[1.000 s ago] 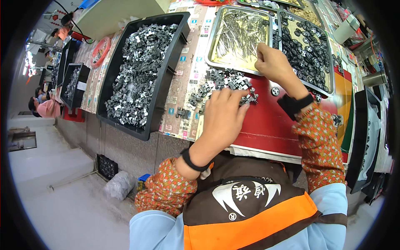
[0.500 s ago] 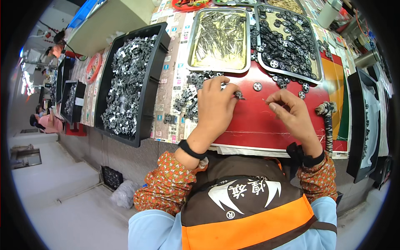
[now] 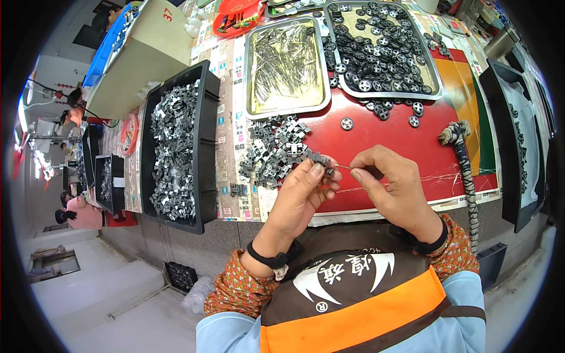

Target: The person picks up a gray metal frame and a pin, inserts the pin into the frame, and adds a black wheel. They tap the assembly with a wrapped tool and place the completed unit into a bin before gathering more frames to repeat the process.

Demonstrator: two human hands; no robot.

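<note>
My left hand, palm turned up, grips a small dark grey plastic part between thumb and fingers. From the right, my right hand pinches a thin metal pin, whose tip meets or nearly meets that part; whether it is inside cannot be made out. Beside my left hand lies a heap of grey and black plastic parts. Beyond my hands stand a metal tray of loose pins and another tray piled with small black wheels. One loose wheel rests on the red board.
At the left is a deep black bin full of grey parts. A wrapped, hammer-like tool hangs over the front edge at the right. Further right stands a black bin with a white lining. A red basket holds small items at the back.
Both hands have come closer together. My left hand has turned from palm down to palm up, bringing the part into view. The pin now reaches the part. The view has shifted somewhat.
</note>
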